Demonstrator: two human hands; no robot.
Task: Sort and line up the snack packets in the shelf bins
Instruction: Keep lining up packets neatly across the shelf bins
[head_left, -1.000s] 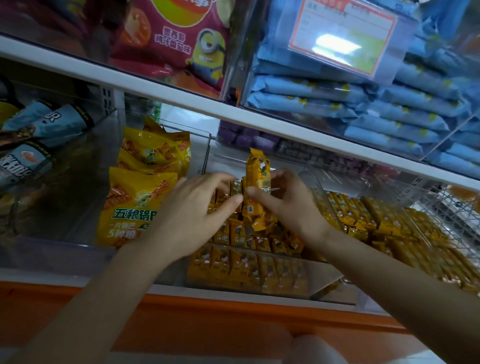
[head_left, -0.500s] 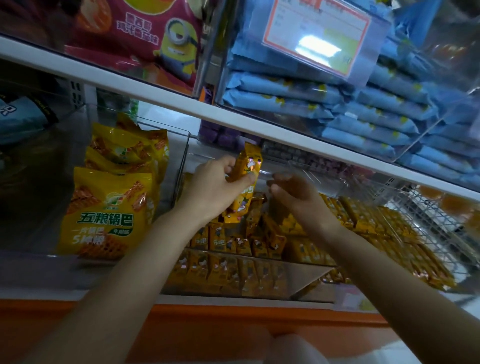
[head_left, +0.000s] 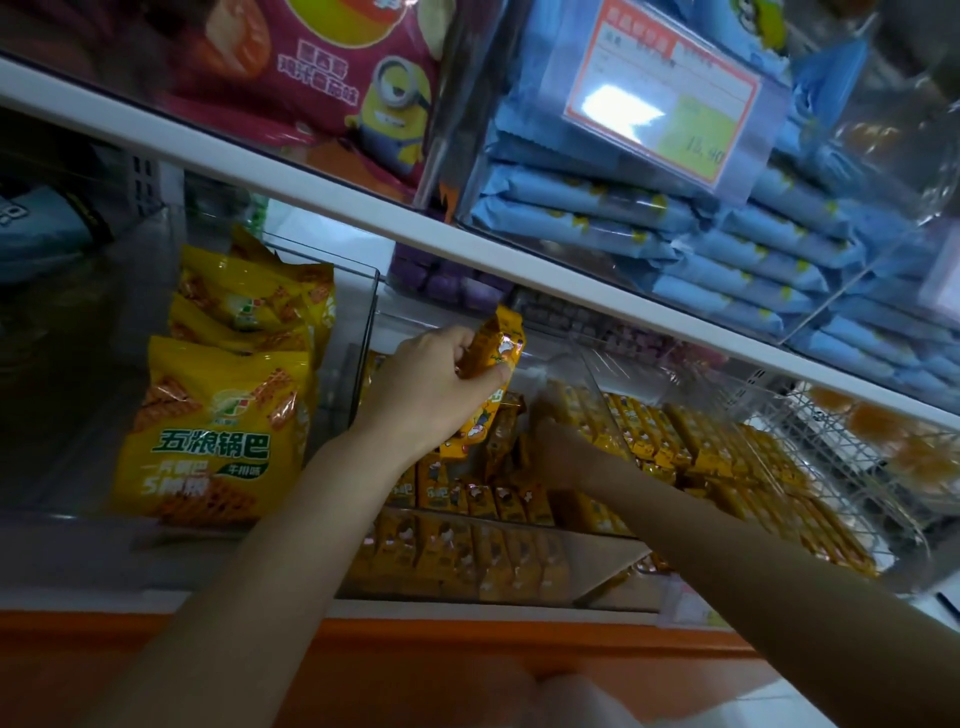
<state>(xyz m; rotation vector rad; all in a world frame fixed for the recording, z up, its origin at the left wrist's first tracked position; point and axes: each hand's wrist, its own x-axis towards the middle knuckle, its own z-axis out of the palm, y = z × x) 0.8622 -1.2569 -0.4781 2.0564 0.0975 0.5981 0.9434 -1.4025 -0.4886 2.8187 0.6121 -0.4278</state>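
The grip of our left hand (head_left: 441, 387) is closed round a small orange foil snack packet (head_left: 498, 345), thumb across its front and fingers curled behind. It holds the packet near upright above the back of the clear plastic bin (head_left: 597, 384). Half a second ago the packet stood at much the same height over that bin, so the left hand has kept its hold with little shift.

Our right hand (head_left: 558, 441) has changed more. It was raised beside the packet with curled fingers, and it has now dropped low into the bin, among the loose packets just right of the lifted one. It is blurred, and we cannot tell whether its grip is wide, narrow or holding anything.

At the front of the bin the rows of small orange packets (head_left: 467, 499) stand side by side, as before. Left of the bin lie large yellow crinkled bags (head_left: 208, 431) with green lettering. Right of the bin, more orange packets (head_left: 701, 441) fill the neighbouring compartment. Above the bin runs the white shelf edge (head_left: 519, 270), with flat blue wrapped packets (head_left: 727, 249) stacked over it.
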